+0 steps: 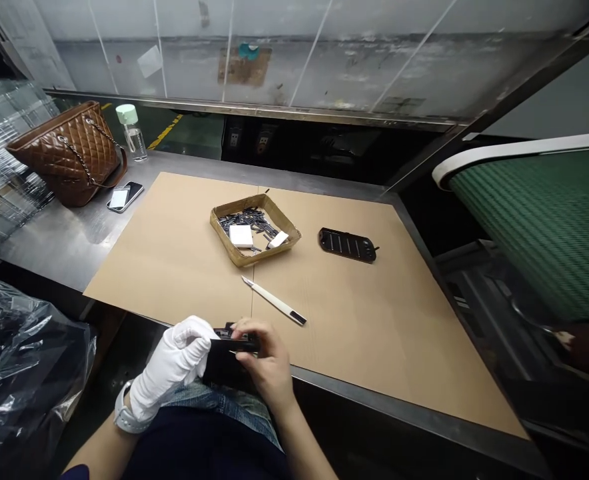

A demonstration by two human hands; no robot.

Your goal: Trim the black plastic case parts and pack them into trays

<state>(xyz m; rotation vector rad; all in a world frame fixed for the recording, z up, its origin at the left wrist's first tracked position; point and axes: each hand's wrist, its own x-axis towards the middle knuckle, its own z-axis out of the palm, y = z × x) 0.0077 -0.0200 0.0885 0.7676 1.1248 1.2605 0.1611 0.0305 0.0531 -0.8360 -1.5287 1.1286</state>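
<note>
My left hand [184, 353], in a white glove, grips the left end of a black plastic part [229, 360] just off the table's front edge. The bare fingers and thumb of my right hand [267, 363] are closed on the part's right end. What kind of part it is I cannot make out. On the cardboard sheet [354, 320] beyond my hands lies a white-handled craft knife [274, 301]. Behind the knife stands a shallow box [232, 253] with many small dark pieces [249, 219] and two white blocks. A black slotted plastic part [347, 245] rests to the right.
At the back left of the metal table are a brown quilted handbag [82, 153], a bottle with a green cap [133, 133] and a phone [125, 197]. A green conveyor belt [544, 220] runs on the right. Plastic-wrapped goods [19, 373] stand at the lower left.
</note>
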